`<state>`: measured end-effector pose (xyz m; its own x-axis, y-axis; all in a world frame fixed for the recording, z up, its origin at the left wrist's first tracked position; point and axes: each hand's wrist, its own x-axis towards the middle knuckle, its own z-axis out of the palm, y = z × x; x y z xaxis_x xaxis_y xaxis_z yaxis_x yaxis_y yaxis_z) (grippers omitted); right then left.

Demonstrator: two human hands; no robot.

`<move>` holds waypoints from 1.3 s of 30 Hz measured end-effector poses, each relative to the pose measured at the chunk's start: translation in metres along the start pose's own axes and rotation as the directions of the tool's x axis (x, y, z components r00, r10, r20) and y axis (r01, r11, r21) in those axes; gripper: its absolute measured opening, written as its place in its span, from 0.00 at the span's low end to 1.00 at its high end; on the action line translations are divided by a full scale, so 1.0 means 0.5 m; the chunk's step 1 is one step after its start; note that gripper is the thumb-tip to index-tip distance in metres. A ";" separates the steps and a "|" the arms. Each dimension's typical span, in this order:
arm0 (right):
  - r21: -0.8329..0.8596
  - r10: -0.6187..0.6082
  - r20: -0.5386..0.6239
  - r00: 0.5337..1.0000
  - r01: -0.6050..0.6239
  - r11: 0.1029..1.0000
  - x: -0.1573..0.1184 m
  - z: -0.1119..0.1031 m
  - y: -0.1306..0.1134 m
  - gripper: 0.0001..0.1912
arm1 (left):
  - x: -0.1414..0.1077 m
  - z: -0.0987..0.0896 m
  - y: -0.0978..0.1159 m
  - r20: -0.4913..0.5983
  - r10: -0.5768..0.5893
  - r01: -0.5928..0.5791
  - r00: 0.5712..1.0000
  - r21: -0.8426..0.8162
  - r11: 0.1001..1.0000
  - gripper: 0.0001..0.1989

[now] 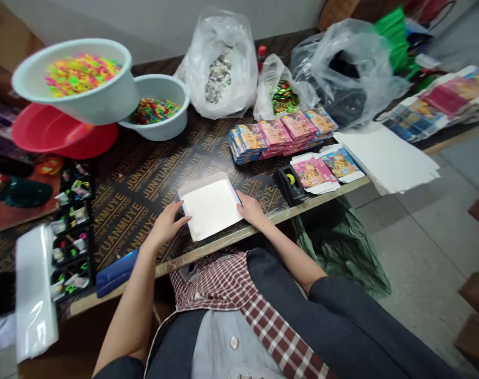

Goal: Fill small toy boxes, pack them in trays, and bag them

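- A white cardboard tray lay flat on the dark printed worktop, directly in front of the person and nearly square, with no clear long axis.
- The left hand sat at the tray's left edge, its fingers slightly apart, touching the rim, not clamped.
- The right hand met the opposite edge, fingers also apart, about equally near.

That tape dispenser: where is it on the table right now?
In the head view, the black tape dispenser sits near the table's front edge, to the right of the person's right hand and just left of the flat printed cartons.
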<state>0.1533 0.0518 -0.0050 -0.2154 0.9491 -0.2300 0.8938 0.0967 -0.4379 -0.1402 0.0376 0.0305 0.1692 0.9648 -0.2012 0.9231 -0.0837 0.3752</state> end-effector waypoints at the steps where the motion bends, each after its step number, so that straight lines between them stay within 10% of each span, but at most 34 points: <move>1: 0.026 -0.010 -0.004 1.000 0.010 1.000 -0.003 -0.004 0.005 0.30 | 0.008 0.025 0.031 0.013 -0.031 0.030 0.999 0.019 0.999 0.28; 6: 0.213 -0.095 -0.061 0.994 0.106 0.971 -0.035 -0.010 0.072 0.33 | -0.012 0.057 0.062 -0.012 -0.134 0.135 0.991 0.039 0.990 0.35; 10: 0.279 -0.089 -0.216 0.972 0.149 0.949 -0.055 0.019 0.126 0.28 | -0.100 -0.013 -0.063 -0.058 -0.223 0.228 0.973 0.109 0.967 0.36; 17: 0.210 -0.122 -0.376 0.919 0.213 0.954 -0.044 0.072 0.146 0.26 | -0.273 -0.073 -0.229 0.220 -0.443 0.384 0.869 0.264 0.885 0.48; 29: 0.128 -0.210 -0.444 0.871 0.293 0.947 -0.057 0.069 0.145 0.29 | -0.279 -0.058 -0.265 0.173 -0.319 0.336 0.932 -0.076 0.939 0.37; 36: 0.102 -0.176 -0.449 0.876 0.246 0.964 -0.053 0.066 0.139 0.26 | -0.279 -0.060 -0.325 0.093 -0.378 0.380 0.921 -0.420 0.824 0.33; 39: 0.094 -0.183 -0.464 0.867 0.254 0.963 -0.047 0.071 0.145 0.21 | -0.259 -0.119 -0.402 -0.158 -0.647 0.400 0.746 -0.670 0.625 0.29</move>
<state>0.2092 0.0258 -0.0624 -0.1681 0.9440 0.2837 0.7688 0.3057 -0.5617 -0.3682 -0.0557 0.0349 -0.5257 0.8132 -0.2499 0.4134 0.5010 0.7603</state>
